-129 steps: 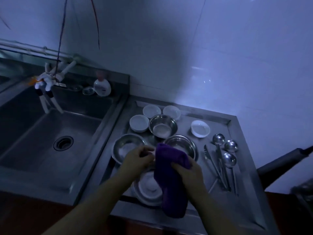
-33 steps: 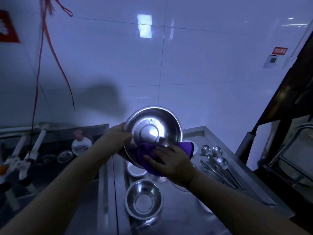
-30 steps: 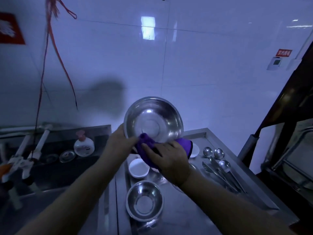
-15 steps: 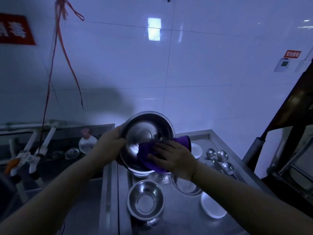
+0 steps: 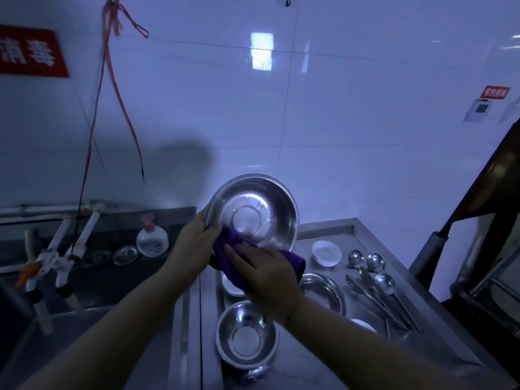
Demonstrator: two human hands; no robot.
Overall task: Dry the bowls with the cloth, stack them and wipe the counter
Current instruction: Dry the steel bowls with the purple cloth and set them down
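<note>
I hold a steel bowl up in front of the wall, tilted with its inside facing me. My left hand grips its left rim. My right hand presses a purple cloth against the bowl's lower edge. Below on the steel counter a second steel bowl stands near the front. A third steel bowl sits right of my wrist. A small white bowl lies further back, and another white bowl shows partly under my right hand.
Ladles and tongs lie along the counter's right side. A sink with a soap bottle and taps is on the left. A red cord hangs from above. A dark rail stands at the right.
The bowl has risen and tilted back so its inside faces me. My right hand with the cloth has slid down to the bowl's lower rim. The view has shifted slightly.
</note>
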